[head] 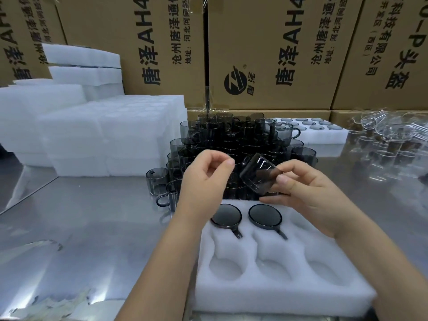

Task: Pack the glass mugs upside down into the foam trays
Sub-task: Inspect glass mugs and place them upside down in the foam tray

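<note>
A white foam tray [273, 295] lies in front of me on the steel table. Two smoky glass mugs sit upside down in its far row, one on the left [226, 215] and one in the middle [265, 216], handles pointing toward me. The remaining pockets hold nothing. My right hand [308, 195] grips a third smoky mug [259, 176], tilted on its side above the tray's far edge. My left hand [206, 181] hovers beside it with curled fingers, thumb and forefinger pinched together; nothing visible is between them. A heap of smoky mugs [231, 144] stands just beyond.
Stacks of white foam trays [104, 137] fill the left of the table. A filled tray [319, 133] sits behind the heap on the right. Clear glass mugs [393, 144] crowd the far right. Cardboard boxes [266, 54] wall off the back.
</note>
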